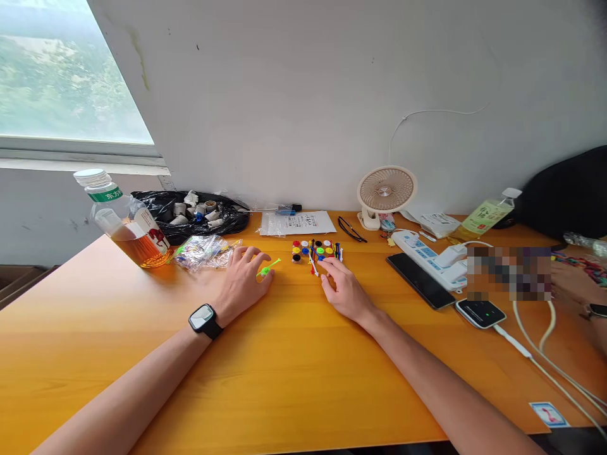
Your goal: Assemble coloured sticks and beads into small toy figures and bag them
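Observation:
My left hand point(246, 275), with a black watch on its wrist, holds a small bright green piece point(268, 268) with a thin stem between thumb and fingers. To the right, my right hand point(344, 287) reaches to a cluster of small parts, its fingers bent over their near edge. Round pieces in red, yellow, black, white and blue, such as a black one point(296, 258), lie there in rows. Thin sticks, one of them white point(313, 265), lie among and beside them. What my right fingertips touch is too small to tell.
Behind my left hand are a plastic packet point(202, 251), a tea bottle point(137, 237) and a black bag point(142, 202). Paper point(298, 223) and a fan point(386, 189) stand further back. On the right lie a phone point(420, 280), a power strip point(422, 253), cables and another person's hand point(576, 284).

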